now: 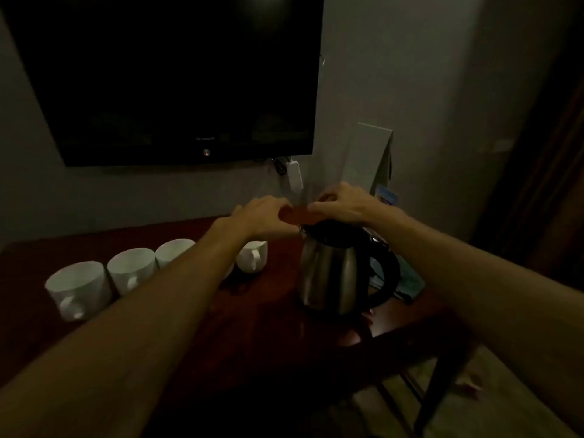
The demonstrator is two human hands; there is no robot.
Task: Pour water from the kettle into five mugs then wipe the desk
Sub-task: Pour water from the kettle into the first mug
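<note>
Kettle (pixel 328 273) stands upright on the dark wooden table (pixel 259 311), right of centre, handle toward the person; judged a ready position for lifting with the right arm; spout end faces the mugs.

Mugs: four white ones visible in a row at left, nearest (pixel 79 287), next (pixel 131 268), third (pixel 173 251), and one (pixel 252 256) beyond the left forearm; handles face the person, judged so for easy reach; a fifth, if present, would sit behind the forearm; cannot confirm.

Left hand (pixel 262 211) and right hand (pixel 341 202) meet above the kettle lid, both at a small reddish object (pixel 298 214); right grip narrow, fingers curled, apparently pinching it; left fingers hidden behind the hand, so its grip cannot be told.

Poor light; reddish object unidentified; water level in kettle unseen; no wiping cloth identified; dark screen (pixel 164 74) on wall above.
</note>
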